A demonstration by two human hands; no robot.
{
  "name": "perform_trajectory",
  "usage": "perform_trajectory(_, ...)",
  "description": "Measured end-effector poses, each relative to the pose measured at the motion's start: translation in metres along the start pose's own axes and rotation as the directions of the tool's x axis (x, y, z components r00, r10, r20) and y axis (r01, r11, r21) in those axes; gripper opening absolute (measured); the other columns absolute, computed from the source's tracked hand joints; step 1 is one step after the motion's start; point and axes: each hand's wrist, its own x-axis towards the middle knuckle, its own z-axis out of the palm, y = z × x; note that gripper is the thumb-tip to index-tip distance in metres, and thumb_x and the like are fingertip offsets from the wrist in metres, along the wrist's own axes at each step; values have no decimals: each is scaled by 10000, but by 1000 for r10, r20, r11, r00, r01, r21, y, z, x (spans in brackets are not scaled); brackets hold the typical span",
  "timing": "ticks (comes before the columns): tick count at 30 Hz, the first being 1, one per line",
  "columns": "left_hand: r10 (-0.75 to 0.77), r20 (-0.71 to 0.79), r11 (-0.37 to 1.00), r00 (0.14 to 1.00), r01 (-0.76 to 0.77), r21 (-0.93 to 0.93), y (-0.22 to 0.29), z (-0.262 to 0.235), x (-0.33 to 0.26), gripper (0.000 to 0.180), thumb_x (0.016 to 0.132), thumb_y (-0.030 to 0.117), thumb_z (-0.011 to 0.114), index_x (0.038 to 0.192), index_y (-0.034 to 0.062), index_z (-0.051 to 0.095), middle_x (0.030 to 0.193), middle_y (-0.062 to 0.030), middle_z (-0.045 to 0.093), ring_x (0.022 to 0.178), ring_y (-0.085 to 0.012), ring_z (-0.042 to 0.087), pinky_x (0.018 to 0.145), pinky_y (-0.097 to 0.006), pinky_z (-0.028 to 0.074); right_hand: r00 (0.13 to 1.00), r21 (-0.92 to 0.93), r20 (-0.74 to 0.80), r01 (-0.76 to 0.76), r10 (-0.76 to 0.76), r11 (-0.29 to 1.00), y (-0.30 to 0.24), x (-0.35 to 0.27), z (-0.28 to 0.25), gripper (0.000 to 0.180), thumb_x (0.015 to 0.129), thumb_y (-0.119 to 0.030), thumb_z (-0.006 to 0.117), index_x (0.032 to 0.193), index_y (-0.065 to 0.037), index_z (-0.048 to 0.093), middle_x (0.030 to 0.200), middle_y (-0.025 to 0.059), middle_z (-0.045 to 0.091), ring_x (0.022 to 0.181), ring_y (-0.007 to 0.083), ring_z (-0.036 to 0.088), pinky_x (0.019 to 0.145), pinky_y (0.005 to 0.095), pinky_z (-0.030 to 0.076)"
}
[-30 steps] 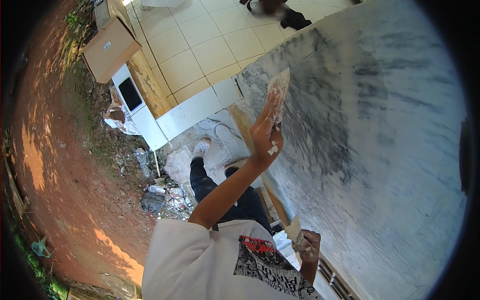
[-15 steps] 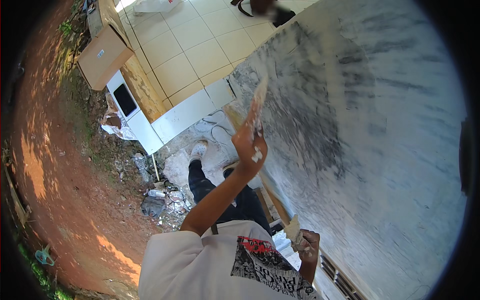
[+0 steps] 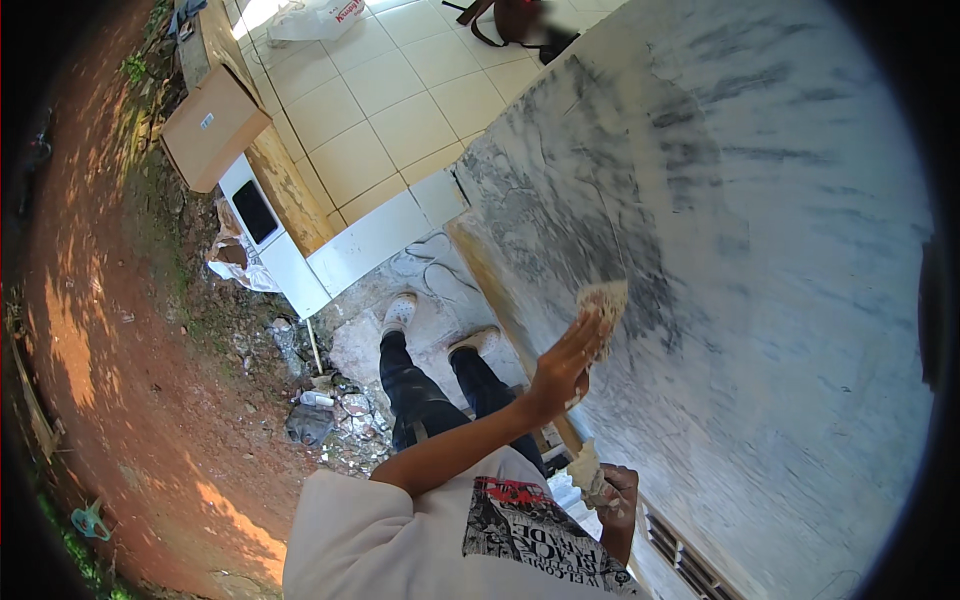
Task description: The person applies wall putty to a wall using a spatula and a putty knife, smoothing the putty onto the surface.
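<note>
My left hand, smeared with white putty, is closed on a flat scraper whose broad face is coated in cream putty. The scraper lies against or very near the grey-streaked wall; I cannot tell whether it touches. Lower down, close to my body, my right hand is closed round a putty-caked tool with a lump of putty on its upper end. Its handle is hidden by the fingers and the putty.
A white tiled ledge holds a black phone and a cardboard box. Beyond it is a tiled floor with a dark bag. Rubble and a dark plastic bag lie left of my feet. Slippers sit ahead.
My left hand has swung down and right along the wall, and the scraper has turned from edge-on to broadside. My right hand has barely moved.
</note>
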Motion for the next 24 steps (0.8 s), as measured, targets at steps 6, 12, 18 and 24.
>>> perform_trajectory(6,-130,259,972,957,175,-159,25,-3,-73,647,660,-154,563,1292,-21,520,1286,-231,552,811,-286,676,681,-303,543,994,71,-99,64,-56,995,9,-8,0,434,811,-336,728,1040,24,648,878,194,662,558,199,625,443,274,471)
perform_trajectory(12,-176,-414,974,893,220,61,-3,-67,68,414,883,-102,445,1282,-39,534,930,-99,669,651,-66,512,617,-224,456,1000,74,-10,20,-20,997,9,-20,-5,410,830,-336,707,1088,-21,656,961,197,666,665,213,648,547,295,504)
perform_trajectory(18,13,-291,992,957,24,120,3,-55,130,573,747,-76,454,1320,-74,473,1267,-266,555,1077,-291,624,802,-296,498,994,-9,-23,109,-110,994,27,-32,-4,404,817,-341,716,1102,-60,667,940,173,685,662,218,645,581,313,506)
perform_trajectory(24,114,-197,993,974,-104,59,22,41,8,531,768,-81,430,1295,-71,488,1365,-276,457,1256,-434,446,1011,-442,434,993,-25,-50,102,-103,994,12,-45,7,399,797,-324,728,1081,-50,675,946,175,688,672,216,651,581,319,509)
